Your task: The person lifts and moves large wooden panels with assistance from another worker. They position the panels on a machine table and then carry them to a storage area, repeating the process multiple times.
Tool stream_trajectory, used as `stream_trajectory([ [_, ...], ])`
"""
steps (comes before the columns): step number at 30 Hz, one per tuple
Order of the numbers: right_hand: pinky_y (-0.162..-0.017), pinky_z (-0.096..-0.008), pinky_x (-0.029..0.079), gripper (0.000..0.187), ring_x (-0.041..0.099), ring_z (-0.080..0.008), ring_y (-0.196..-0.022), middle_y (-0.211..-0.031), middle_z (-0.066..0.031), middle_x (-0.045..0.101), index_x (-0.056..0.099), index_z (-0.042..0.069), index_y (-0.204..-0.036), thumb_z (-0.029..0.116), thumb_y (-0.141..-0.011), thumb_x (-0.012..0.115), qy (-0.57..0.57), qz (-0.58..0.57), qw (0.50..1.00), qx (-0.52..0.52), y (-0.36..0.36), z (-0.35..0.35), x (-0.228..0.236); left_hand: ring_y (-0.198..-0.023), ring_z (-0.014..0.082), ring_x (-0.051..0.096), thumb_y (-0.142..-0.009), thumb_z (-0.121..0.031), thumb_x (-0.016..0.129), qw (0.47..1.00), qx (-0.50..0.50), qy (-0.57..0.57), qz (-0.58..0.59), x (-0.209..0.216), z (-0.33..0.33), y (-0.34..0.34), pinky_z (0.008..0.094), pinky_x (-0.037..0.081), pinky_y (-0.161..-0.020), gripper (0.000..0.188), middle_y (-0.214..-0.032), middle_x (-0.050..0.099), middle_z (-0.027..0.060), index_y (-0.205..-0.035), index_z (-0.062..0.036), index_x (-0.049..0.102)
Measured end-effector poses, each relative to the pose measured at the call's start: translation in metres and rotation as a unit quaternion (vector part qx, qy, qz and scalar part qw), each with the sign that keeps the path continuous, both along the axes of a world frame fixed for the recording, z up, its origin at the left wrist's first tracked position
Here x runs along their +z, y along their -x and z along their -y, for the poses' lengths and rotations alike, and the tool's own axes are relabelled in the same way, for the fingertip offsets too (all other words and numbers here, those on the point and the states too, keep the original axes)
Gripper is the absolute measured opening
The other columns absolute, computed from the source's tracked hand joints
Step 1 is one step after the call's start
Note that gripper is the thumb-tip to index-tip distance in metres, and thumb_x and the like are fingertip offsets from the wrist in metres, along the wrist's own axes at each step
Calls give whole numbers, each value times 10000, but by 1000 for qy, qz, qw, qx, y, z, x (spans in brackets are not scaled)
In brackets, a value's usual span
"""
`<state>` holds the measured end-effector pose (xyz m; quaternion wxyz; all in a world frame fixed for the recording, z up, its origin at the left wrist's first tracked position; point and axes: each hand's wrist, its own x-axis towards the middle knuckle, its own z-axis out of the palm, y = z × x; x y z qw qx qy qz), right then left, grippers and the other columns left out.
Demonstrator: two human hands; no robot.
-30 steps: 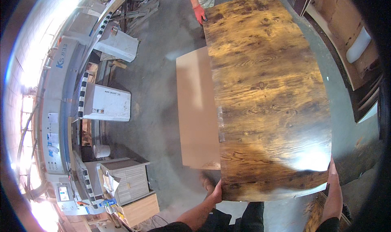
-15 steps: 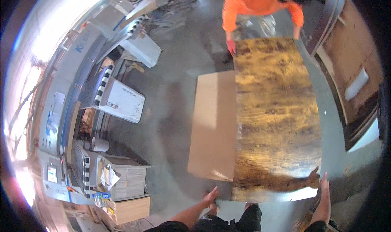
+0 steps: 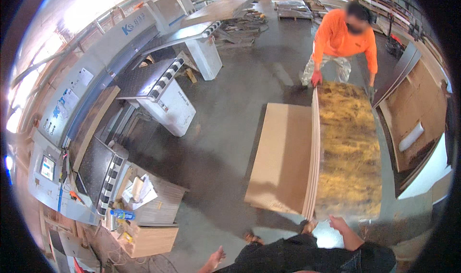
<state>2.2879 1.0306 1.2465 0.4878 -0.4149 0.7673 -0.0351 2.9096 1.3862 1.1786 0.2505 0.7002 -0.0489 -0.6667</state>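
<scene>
A wood-grain panel (image 3: 348, 153), mottled brown and gold, lies on top of a stack of boards (image 3: 312, 160) whose layered edges show on its left. My right hand (image 3: 342, 227) is by the panel's near edge, fingers stretched out; whether it touches the panel I cannot tell. My left hand (image 3: 216, 258) is down at the lower edge, away from the panel, empty with its fingers apart. Across from me, a co-worker in an orange top (image 3: 345, 45) bends over the far end. One red-gloved hand (image 3: 316, 77) of theirs is at the far left corner.
A plain tan board (image 3: 278, 153) lies left of the stack. A large grey machine (image 3: 168, 112) with tables fills the left. A cabinet (image 3: 156, 201) with papers and a blue bottle (image 3: 123, 214) stands near left. Brown boards (image 3: 418, 114) lean at right.
My hands have moved off the panel's near corners, the left down and away, the right inward. The panel's left side now lines up with the stack's layered edges. My view has tilted up.
</scene>
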Motion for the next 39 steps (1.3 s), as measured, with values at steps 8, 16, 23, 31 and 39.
stream_trajectory([
  [8, -978, -465, 514, 766, 673, -370, -1148, -1181, -216, 732, 759, 49, -1170, 742, -913, 555, -32, -24, 941, 336, -257, 27, -21, -1193, 370, 656, -1000, -629, 543, 983, 182, 5, -27, -41, 6, -124, 441, 535, -932, 779, -1335, 664, 206, -1458, 2, 522],
  [16, -1031, -501, 486, 823, 630, -418, -1226, -1251, -264, 690, 752, -18, -1141, 735, -932, 496, -73, -132, 927, 343, -418, 135, -43, -1207, 302, 651, -1027, -619, 495, 956, 205, 207, 26, 17, 198, -362, 423, 483, -947, 740, -1411, 620, 141, -1502, -54, 440],
  [23, -1054, -486, 473, 871, 623, -403, -1250, -1276, -344, 645, 724, -85, -1144, 734, -905, 546, -95, -100, 956, 258, -592, 253, -114, -1082, 236, 702, -1026, -531, 554, 901, 299, 207, 235, 90, 244, -624, 343, 492, -808, 578, -1332, 675, 113, -1387, -79, 563],
  [31, -928, -395, 521, 685, 658, -202, -1016, -1137, -128, 722, 725, 41, -1228, 655, -943, 614, -18, 27, 908, 418, -899, 395, -84, -947, 188, 697, -1015, -514, 597, 811, 417, 183, 367, 115, 215, -798, 334, 467, -721, 481, -1113, 749, 79, -1299, -127, 627],
  [39, -891, -407, 519, 693, 640, -210, -953, -1052, -87, 703, 716, 23, -1212, 654, -945, 615, -11, 131, 896, 424, -1148, 463, -49, -1046, 191, 654, -1042, -426, 616, 709, 454, 168, 512, 92, 233, -966, 335, 523, -914, 529, -1160, 713, 115, -1312, 28, 633],
])
